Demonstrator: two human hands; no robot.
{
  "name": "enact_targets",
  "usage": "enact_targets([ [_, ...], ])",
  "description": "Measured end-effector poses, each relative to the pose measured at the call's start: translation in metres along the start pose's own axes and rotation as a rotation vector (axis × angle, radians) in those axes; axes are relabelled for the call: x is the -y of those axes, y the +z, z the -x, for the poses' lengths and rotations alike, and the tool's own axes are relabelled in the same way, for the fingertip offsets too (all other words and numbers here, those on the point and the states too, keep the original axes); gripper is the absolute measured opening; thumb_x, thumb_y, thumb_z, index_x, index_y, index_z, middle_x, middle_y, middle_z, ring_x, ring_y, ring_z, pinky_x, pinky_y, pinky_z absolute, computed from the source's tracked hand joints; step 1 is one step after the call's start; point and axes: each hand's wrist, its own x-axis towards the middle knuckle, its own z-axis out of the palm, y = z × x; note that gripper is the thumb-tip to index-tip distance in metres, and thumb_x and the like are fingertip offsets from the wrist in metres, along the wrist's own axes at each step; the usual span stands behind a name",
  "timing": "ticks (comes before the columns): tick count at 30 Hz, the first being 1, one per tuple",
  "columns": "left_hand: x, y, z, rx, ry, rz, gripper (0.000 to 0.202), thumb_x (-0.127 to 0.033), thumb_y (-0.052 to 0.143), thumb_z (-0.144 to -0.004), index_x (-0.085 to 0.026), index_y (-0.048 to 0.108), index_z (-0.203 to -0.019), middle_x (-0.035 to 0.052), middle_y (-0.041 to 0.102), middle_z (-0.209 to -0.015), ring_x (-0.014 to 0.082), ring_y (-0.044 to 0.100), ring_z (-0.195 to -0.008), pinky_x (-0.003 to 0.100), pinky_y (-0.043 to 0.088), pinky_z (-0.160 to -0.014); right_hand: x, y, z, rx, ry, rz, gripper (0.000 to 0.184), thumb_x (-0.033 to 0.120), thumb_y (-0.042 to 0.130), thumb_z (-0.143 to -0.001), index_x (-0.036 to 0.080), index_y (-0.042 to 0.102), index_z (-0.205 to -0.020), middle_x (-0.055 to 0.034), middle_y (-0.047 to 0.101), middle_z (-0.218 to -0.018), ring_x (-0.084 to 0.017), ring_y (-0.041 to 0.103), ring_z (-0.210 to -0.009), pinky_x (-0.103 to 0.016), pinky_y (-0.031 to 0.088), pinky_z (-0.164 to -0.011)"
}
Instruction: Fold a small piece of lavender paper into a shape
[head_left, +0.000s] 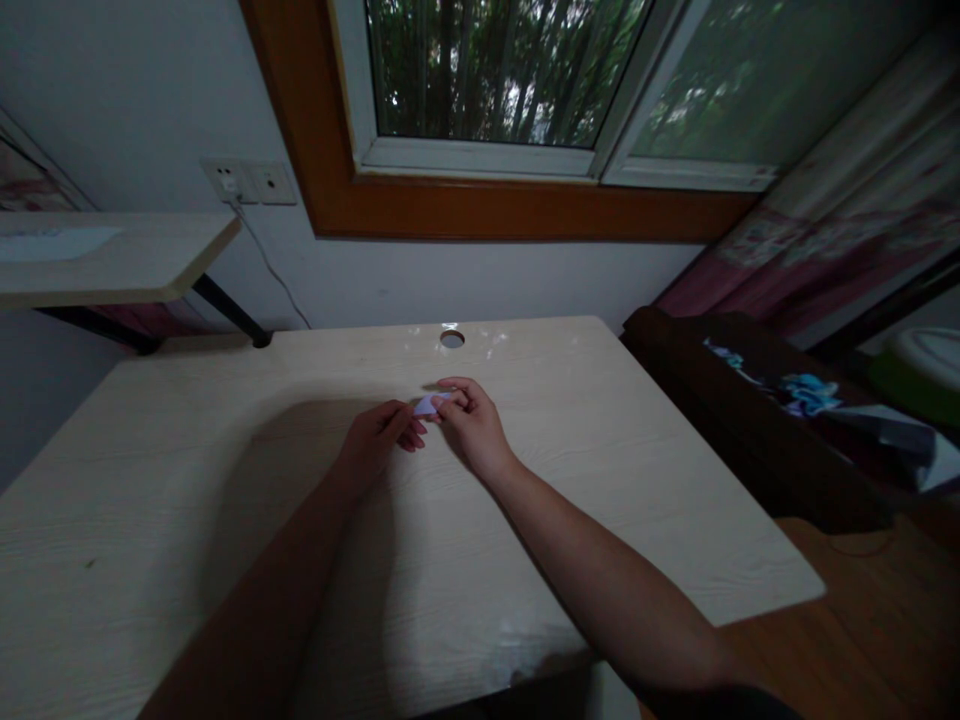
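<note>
Between my two hands is a small pale purple piece of folded paper (pixel 426 406), held over the far middle of the light wooden desk (pixel 600 480). My left hand (pixel 380 432) pinches its left end between thumb and forefinger, the other fingers curled beneath. On the other side, my right hand (pixel 471 415) grips the right end, with the thumb on top and the forefinger stretched above. The fingers cover both ends of the paper, so its full shape is hidden.
A round cable hole (pixel 452 340) lies just beyond my hands. At the left stands a raised shelf (pixel 112 270) on black legs. A cable (pixel 270 265) runs down from the wall socket (pixel 238 182). Dark furniture (pixel 720 420) with crumpled things stands right of the desk.
</note>
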Motion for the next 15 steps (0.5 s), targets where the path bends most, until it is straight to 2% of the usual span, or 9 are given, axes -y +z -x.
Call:
enact_targets([
  [6, 0.0041, -0.0016, 0.0001, -0.031, 0.021, 0.147, 0.034, -0.045, 0.049, -0.093, -0.014, 0.063, -0.089, 0.0066, 0.071, -0.077, 0.0155, 0.067, -0.06, 0.027, 0.054, -0.056, -0.0017, -0.0018, -0.0015, -0.029, -0.014, -0.007, 0.027, 0.03, 0.075, -0.076, 0.022, 0.064, -0.098, 0.0046, 0.065, -0.063, -0.014, 0.062, -0.062, -0.03, 0.05, -0.067],
  [11, 0.0018, -0.0003, 0.0006, -0.01, 0.042, -0.014, 0.029, -0.045, 0.066, -0.083, -0.016, 0.063, -0.085, 0.0036, 0.07, -0.073, 0.0137, 0.065, -0.059, 0.025, 0.054, -0.058, 0.0025, -0.0001, 0.001, -0.027, -0.001, 0.05, 0.026, 0.033, 0.075, -0.076, 0.022, 0.066, -0.097, 0.0018, 0.068, -0.069, -0.014, 0.062, -0.066, -0.03, 0.05, -0.068],
  [15, 0.0022, 0.0004, 0.0, -0.037, 0.05, -0.072, 0.026, -0.043, 0.066, -0.083, -0.017, 0.067, -0.083, 0.0029, 0.071, -0.07, 0.0136, 0.065, -0.059, 0.025, 0.054, -0.059, 0.0034, 0.0007, 0.003, -0.013, 0.01, 0.073, 0.025, 0.034, 0.075, -0.076, 0.021, 0.068, -0.096, -0.0005, 0.07, -0.074, -0.015, 0.063, -0.069, -0.031, 0.051, -0.07],
])
